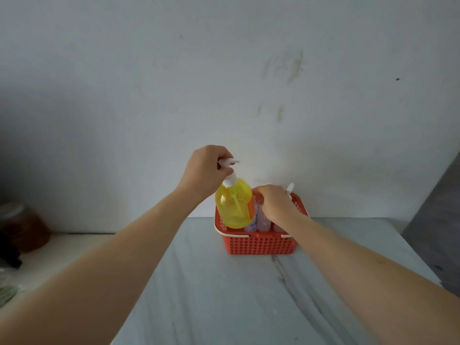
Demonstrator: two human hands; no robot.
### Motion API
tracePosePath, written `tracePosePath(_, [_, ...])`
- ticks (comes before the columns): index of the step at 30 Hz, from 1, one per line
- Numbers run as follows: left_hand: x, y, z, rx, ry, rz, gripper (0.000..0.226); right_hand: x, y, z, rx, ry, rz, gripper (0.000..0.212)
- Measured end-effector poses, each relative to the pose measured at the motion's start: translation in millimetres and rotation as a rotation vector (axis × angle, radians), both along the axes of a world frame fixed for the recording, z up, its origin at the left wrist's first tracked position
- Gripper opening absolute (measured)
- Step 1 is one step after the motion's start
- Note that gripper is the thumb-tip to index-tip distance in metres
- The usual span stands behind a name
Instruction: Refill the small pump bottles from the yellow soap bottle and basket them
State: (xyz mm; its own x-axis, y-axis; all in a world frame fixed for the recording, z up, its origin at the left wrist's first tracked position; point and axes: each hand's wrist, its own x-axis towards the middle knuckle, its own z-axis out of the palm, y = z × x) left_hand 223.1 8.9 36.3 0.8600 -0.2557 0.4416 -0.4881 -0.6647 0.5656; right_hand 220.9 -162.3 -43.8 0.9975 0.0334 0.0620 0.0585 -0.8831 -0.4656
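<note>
Right now the left hand (205, 170) is gripping the white pump head (230, 162) of the big translucent yellow soap bottle (232, 207), its fingers curling round the nozzle. That bottle is tilting slightly. It is showing yellow liquid through most of its body, a dip tube running down inside, a white collar at the neck and an orange label wrapping its right side. It is at the left end of the orange-red perforated plastic basket (261, 245); its base may be resting inside or hanging just above the floor, and the view is not settling which. The right hand (273, 202) is reaching over the basket's middle, fingers curling down and pinching the top of one of the small pale lilac pump bottles (263, 220), which are standing upright just right of the yellow one. Another white pump nozzle (290, 189) is poking up behind the knuckles. The basket, edged with a cream rim, is standing on the grey-veined white marble table (211, 307) close to the pale wall (224, 70). A blurry brown jar (22, 227) is sitting off to the left.
</note>
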Motion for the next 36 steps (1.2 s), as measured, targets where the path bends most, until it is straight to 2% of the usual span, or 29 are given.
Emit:
tracePosePath(2, [0,-7,-4,0.043,0.002,-0.005,0.018,-9,-6,2,0.000,-0.058,0.029,0.041])
tracePosePath(5, [0,-16,-16,0.134,0.013,-0.003,0.023,-22,-15,4,-0.007,-0.026,0.047,0.037])
tracePosePath(9, [1,-23,-33,0.250,0.027,0.007,0.023,-36,-32,-7,0.138,-0.073,0.004,0.033])
tracePosePath(13, [2,-28,-52,0.355,0.058,0.013,0.018,-45,-41,-13,0.174,-0.070,-0.003,0.035])
tracePosePath(18, [0,-42,-74,0.438,0.094,-0.005,0.020,-56,-48,-21,0.148,-0.035,-0.002,0.029])
tracePosePath(24, [0,-50,-85,0.330,0.144,0.067,0.030,-73,-55,-27,0.162,-0.050,-0.006,0.027])
tracePosePath(28, [-14,-50,-82,0.238,0.236,0.060,0.048,-82,-58,-15,0.268,-0.062,-0.052,0.028])
tracePosePath(31, [-30,-44,-75,0.201,0.221,0.062,0.056,-92,-59,-3,0.330,-0.067,-0.073,0.023])
tracePosePath(33, [-43,-38,-63,0.170,0.219,0.076,0.053,-101,-58,6,0.364,-0.064,-0.089,0.020])
tracePosePath(36, [-63,-29,-47,0.183,0.204,0.049,0.029,-118,-54,13,0.497,-0.073,-0.143,0.018])
